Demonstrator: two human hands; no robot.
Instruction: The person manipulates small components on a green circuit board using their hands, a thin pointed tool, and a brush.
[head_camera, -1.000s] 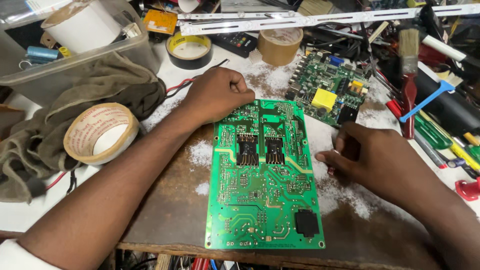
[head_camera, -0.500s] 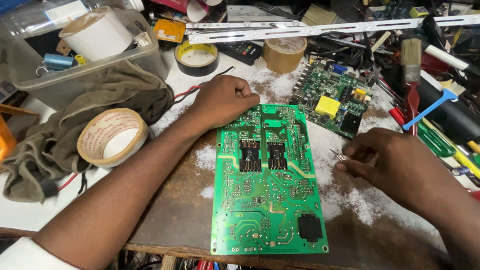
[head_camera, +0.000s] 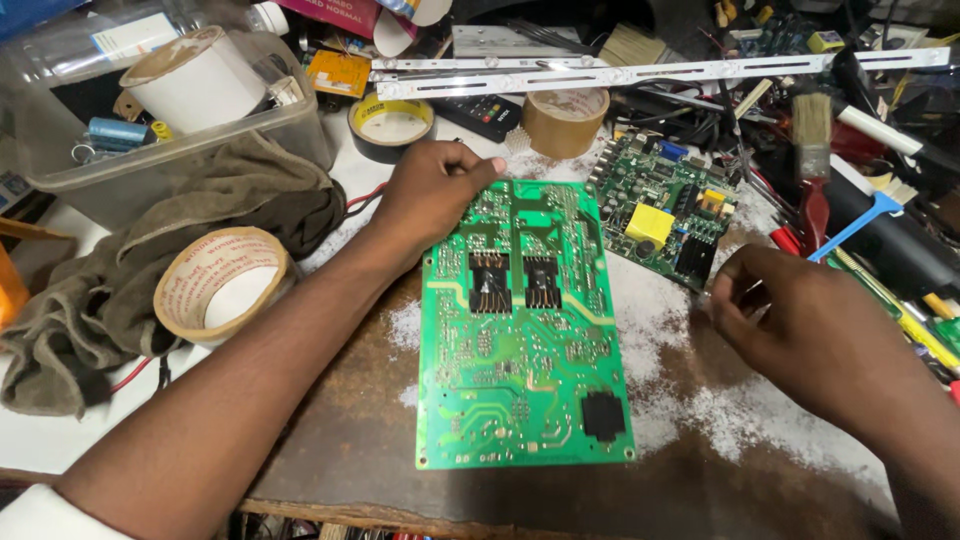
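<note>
Place: you work at an electronics repair bench.
Evidence, centre: two bare circuit boards (head_camera: 525, 330) on a worn table (head_camera: 330, 430).
Evidence, upper right: brush (head_camera: 812, 160), scattered tools.
Evidence, left: tape rolls (head_camera: 222, 285).

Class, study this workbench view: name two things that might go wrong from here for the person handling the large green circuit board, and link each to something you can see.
1. The large green circuit board lies near the bench's front edge, held only at its far corner by the left hand; a nudge might slide it off.
2. White powder is scattered beside the board under the right hand; it may get onto the solder joints or the smaller board.
</note>
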